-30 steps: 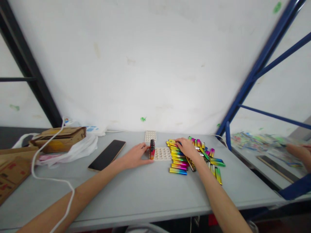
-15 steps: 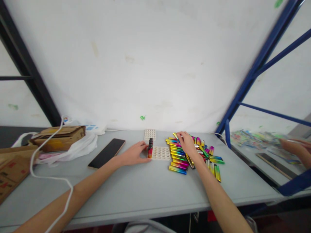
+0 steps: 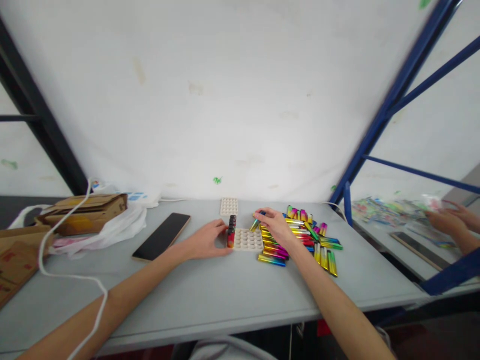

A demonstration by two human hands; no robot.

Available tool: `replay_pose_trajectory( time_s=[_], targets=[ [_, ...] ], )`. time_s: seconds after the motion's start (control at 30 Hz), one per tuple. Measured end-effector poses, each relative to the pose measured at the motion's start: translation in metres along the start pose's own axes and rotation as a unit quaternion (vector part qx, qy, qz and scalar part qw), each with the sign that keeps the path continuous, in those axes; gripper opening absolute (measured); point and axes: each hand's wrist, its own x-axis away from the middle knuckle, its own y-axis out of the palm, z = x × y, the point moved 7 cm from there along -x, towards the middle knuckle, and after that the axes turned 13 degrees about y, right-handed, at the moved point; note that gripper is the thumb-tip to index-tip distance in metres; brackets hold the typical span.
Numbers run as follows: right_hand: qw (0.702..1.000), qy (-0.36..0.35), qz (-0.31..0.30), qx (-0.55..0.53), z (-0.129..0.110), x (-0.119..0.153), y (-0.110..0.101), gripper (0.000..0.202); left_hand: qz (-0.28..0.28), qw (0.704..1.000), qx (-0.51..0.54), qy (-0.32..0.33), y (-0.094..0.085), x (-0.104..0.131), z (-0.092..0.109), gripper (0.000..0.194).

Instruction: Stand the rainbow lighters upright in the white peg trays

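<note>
A shiny yellow-green-blue lighter [image 3: 255, 224] is pinched in my right hand [image 3: 275, 224], slanting down over the back right of a white tray [image 3: 249, 241] with round holes. Along the left end of that tray stands a row of red lighters [image 3: 231, 235] with black tops. My left hand [image 3: 210, 239] curves around this end, its thumb at the near corner and its fingers beside the row, steadying the tray. Loose metallic lighters [image 3: 275, 255] in mixed colours lie in a pile to the right, partly under my right hand.
A second white holed tray [image 3: 229, 206] lies near the wall. Left are a black phone [image 3: 162, 237], a white plastic bag [image 3: 127, 225], a cardboard box [image 3: 86, 212] and a white cable [image 3: 71, 276]. A blue metal frame [image 3: 369, 142] stands right; beyond it are another person's hands [image 3: 450, 220].
My right hand has moved left from the pile to the tray, carrying a lighter and tipping it downward. My left hand stays at the tray's left end.
</note>
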Motion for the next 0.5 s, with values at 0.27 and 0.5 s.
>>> replay_pose_trajectory(
  time_s=[0.27, 0.5],
  targets=[
    [0.998, -0.036, -0.051, 0.016, -0.003, 0.005, 0.018, 0.037, 0.006, 1.000, 0.020, -0.001, 0.003, 0.000, 0.001, 0.047],
    [0.993, -0.027, -0.103, 0.059, -0.001, 0.018, 0.036, 0.042, 0.000, 1.000, 0.015, -0.002, 0.004, 0.001, -0.001, 0.049]
  ],
)
